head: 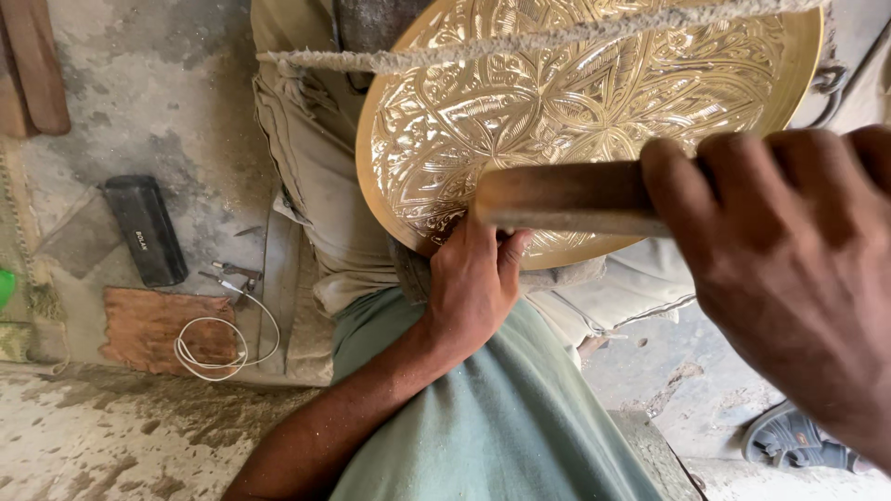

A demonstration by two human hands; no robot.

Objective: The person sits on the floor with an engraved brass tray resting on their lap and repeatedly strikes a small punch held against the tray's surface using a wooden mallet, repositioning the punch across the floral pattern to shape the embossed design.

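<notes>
A single head-worn camera looks steeply down from close range over the person's lap. The right hand (789, 269) fills the near corner, probably blurred by closeness; the floor (148, 102) lies farther left.

Dusty concrete floor (158, 102) here, with a black rectangular box (145, 230), coiled white cable (212, 351) and brown mat (153, 327) lying on it.

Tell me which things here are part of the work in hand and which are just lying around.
In use:
engraved brass tray
wooden handle, gripped by the right hand
left hand, at the tray's lower rim

Lying about:
black box
white cable
sandal
</notes>
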